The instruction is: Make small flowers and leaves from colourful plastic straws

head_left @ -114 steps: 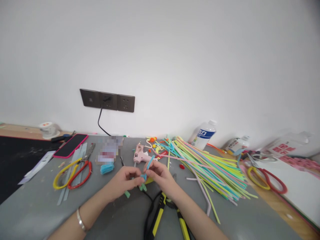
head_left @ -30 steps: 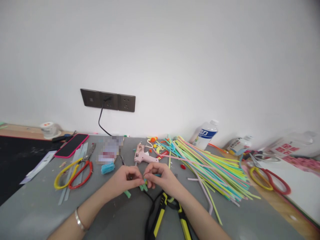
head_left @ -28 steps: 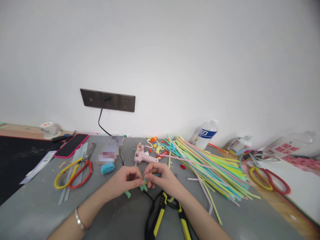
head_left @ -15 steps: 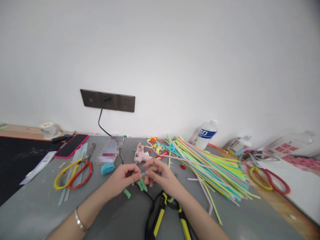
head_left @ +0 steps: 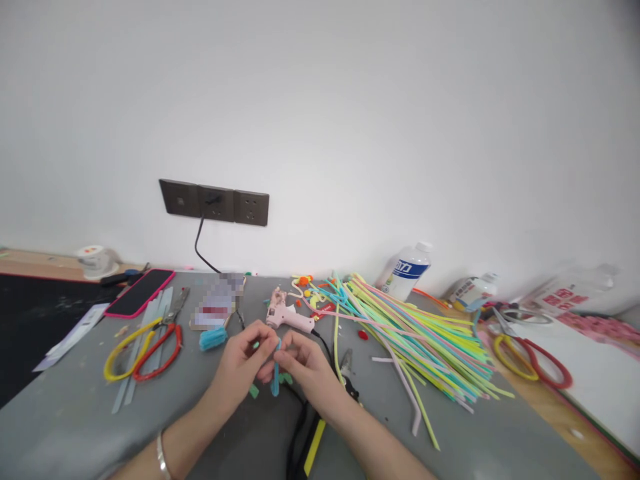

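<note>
My left hand [head_left: 247, 357] and my right hand [head_left: 305, 367] meet at the middle of the table, fingers pinched. Between their fingertips a short blue pipe cleaner [head_left: 275, 381] hangs down; its upper part is partly hidden by the fingers. Small green pipe cleaner pieces [head_left: 254, 391] lie under and beside the hands, partly covered. Just left of my left hand sits a bundle of blue pieces [head_left: 213, 338]. Beyond the fingers a pink glue gun [head_left: 293, 319] lies on its side. Pliers with black and yellow handles [head_left: 315, 445] are partly hidden beneath my right forearm.
A large spread of pastel pipe cleaners [head_left: 420, 340] covers the right side. Red and yellow scissors [head_left: 145, 350] lie left, near a phone [head_left: 141, 293]; another pair of scissors [head_left: 533, 360] lies right. A white bottle [head_left: 407, 270] stands against the wall.
Both hands have come closer together and slightly lower, and the blue pipe cleaner now shows hanging between them. The right hand has uncovered the glue gun's handle. The view has shifted slightly.
</note>
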Action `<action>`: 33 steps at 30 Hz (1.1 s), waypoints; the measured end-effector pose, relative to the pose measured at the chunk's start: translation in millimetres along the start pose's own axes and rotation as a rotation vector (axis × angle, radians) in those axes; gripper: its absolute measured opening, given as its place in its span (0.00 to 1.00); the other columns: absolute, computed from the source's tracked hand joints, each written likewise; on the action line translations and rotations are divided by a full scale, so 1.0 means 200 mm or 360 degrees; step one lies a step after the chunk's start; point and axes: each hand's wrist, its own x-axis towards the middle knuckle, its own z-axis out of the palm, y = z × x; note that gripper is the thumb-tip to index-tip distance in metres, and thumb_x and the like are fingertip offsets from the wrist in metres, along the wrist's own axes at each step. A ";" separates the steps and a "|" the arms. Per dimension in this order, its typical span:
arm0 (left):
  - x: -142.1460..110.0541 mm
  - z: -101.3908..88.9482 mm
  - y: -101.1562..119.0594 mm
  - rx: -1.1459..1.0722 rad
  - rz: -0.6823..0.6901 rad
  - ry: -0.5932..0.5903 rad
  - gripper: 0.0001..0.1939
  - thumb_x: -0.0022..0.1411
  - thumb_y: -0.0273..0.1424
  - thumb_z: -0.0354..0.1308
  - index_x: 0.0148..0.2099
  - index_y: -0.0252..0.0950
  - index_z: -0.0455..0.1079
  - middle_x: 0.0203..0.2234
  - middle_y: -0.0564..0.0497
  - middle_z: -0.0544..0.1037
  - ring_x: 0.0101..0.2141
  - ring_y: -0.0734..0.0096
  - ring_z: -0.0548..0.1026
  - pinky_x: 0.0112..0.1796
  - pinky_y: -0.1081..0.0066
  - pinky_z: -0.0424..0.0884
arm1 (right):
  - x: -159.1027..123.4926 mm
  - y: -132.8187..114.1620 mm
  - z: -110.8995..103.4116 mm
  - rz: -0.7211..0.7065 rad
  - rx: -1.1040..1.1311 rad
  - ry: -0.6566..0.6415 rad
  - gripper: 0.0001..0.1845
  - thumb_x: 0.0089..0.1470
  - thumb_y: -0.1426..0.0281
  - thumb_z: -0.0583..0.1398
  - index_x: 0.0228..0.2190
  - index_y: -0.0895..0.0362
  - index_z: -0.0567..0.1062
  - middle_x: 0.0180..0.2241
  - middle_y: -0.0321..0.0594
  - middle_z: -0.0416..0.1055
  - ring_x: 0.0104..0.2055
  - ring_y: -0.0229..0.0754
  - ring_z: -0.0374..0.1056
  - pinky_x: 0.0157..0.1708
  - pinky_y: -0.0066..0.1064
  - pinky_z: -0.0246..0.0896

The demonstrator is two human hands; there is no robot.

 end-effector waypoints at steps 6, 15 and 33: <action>0.01 0.00 0.02 0.0051 -0.0124 0.0081 0.18 0.59 0.43 0.59 0.26 0.34 0.66 0.15 0.59 0.62 0.18 0.79 0.57 0.22 0.79 0.54 | 0.01 0.01 -0.01 -0.0066 -0.0095 0.0073 0.20 0.48 0.55 0.66 0.26 0.56 0.68 0.21 0.36 0.72 0.26 0.38 0.68 0.31 0.29 0.60; 0.06 -0.10 0.09 0.0302 -0.0149 -0.0116 0.19 0.56 0.45 0.60 0.25 0.34 0.68 0.17 0.58 0.59 0.21 0.77 0.55 0.23 0.76 0.51 | 0.01 -0.01 -0.07 -0.0293 -0.0645 0.0300 0.13 0.55 0.62 0.59 0.25 0.58 0.69 0.20 0.31 0.60 0.22 0.33 0.53 0.23 0.24 0.48; 0.06 -0.13 0.12 0.0636 -0.0221 -0.0451 0.15 0.59 0.40 0.57 0.29 0.33 0.69 0.18 0.60 0.57 0.22 0.76 0.54 0.24 0.75 0.49 | -0.01 -0.08 -0.07 -0.0330 -0.1179 0.0197 0.07 0.51 0.73 0.58 0.23 0.57 0.71 0.23 0.35 0.68 0.26 0.36 0.62 0.26 0.25 0.57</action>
